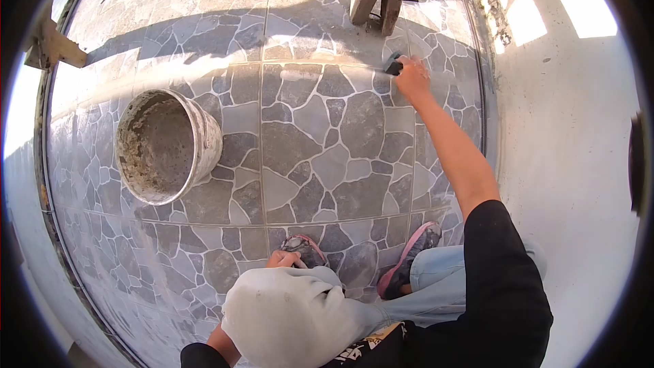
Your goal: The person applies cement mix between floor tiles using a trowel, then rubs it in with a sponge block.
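Observation:
My right hand [413, 80] reaches far forward over the stone-patterned floor tiles [354, 123], its fingers closed around a small dark block-like tool [394, 65]. The tool is low at the tile surface, near a grout line; its exact kind cannot be told. My left hand [286, 259] shows only in part beyond my bent knee, with the fingers curled in beside my shoe [306, 249]. The knee hides the rest of that hand, and nothing shows in its fingers.
A mortar-smeared bucket [211, 140] stands on the tiles at the left, with grey residue inside. Wooden legs [394, 0] stand at the top, and another wooden piece [58, 48] juts in at upper left. A pale wall [558, 129] borders the right side.

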The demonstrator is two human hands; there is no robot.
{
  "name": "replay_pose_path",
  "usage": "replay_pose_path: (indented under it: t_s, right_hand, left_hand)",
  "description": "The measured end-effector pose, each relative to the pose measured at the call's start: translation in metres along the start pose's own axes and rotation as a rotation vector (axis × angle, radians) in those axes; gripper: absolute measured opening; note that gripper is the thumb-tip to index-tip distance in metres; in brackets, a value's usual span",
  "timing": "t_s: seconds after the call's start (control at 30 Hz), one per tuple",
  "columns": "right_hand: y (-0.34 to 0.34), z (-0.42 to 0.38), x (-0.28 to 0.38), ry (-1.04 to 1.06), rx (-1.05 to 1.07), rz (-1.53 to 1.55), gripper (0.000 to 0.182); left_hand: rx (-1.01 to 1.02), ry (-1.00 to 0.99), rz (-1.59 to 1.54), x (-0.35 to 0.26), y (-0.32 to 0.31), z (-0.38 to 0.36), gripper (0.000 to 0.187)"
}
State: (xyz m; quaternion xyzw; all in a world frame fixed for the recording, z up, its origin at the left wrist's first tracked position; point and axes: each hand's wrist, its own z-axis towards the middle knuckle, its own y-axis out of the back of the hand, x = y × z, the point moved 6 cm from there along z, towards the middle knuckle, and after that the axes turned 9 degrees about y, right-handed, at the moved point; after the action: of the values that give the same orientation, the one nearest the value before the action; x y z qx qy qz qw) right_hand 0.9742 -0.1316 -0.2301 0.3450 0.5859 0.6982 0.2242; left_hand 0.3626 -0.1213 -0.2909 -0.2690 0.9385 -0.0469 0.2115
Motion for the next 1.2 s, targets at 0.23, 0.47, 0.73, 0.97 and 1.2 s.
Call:
replay_pose_path:
  t_s: [0.23,0.47,0.73,0.97,1.2]
  right_hand:
    - [-0.075,0.035,0.292,0.462,-0.261,0.288,0.026]
    - [-0.046,0.019,0.146,0.439,-0.183,0.195,0.018]
    - [0.081,0.028,0.028,-0.066,0.373,0.443,0.051]
    - [0.168,-0.028,0.455,0.908,0.766,0.786,0.059]
    - [-0.034,-0.071,0.589,1.196,0.682,-0.126,0.077]
  left_hand:
    - [0.047,0.101,-0.051,-0.016,-0.003,-0.003,0.04]
    - [-0.036,-0.025,0.053,-0.039,-0.005,-0.02,0.045]
    - [-0.045,-0.136,0.151,-0.044,-0.007,-0.023,0.044]
    - [-0.126,-0.205,0.156,-0.038,-0.003,-0.02,0.054]
    - [-0.099,-0.176,0.207,-0.025,-0.005,-0.009,0.047]
